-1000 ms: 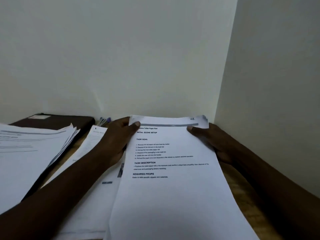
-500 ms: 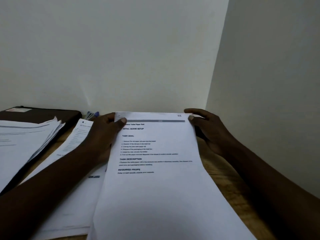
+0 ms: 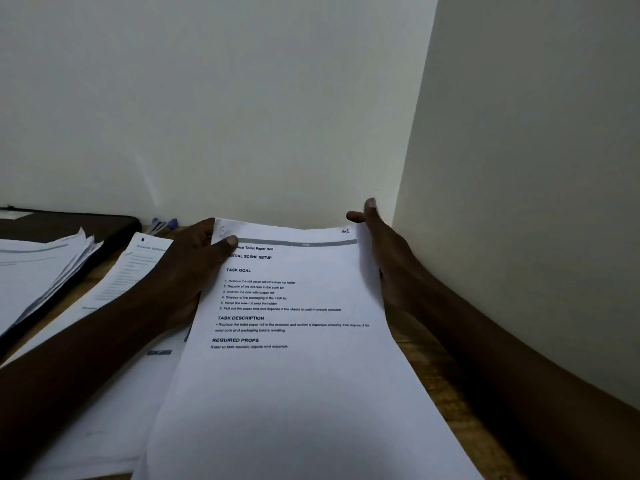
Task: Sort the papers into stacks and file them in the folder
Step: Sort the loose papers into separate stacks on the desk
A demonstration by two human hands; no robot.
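The thin white printed sheet [image 3: 298,382] was cut off below; the left hand [image 3: 187,268] pinched its top corner, fingers hidden beneath; the right hand [image 3: 384,247] lay straight-fingered against its side.

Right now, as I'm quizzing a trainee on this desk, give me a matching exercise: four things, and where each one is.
Things
1. dark folder
2. blue pens
3. front sheet
4. fanned stack

Places
A. between the left hand and the right hand
B. lying on the dark folder
C. far left, against the wall
D. at the wall's foot, just beyond the left hand

Pairs: 1-C, 2-D, 3-A, 4-B.
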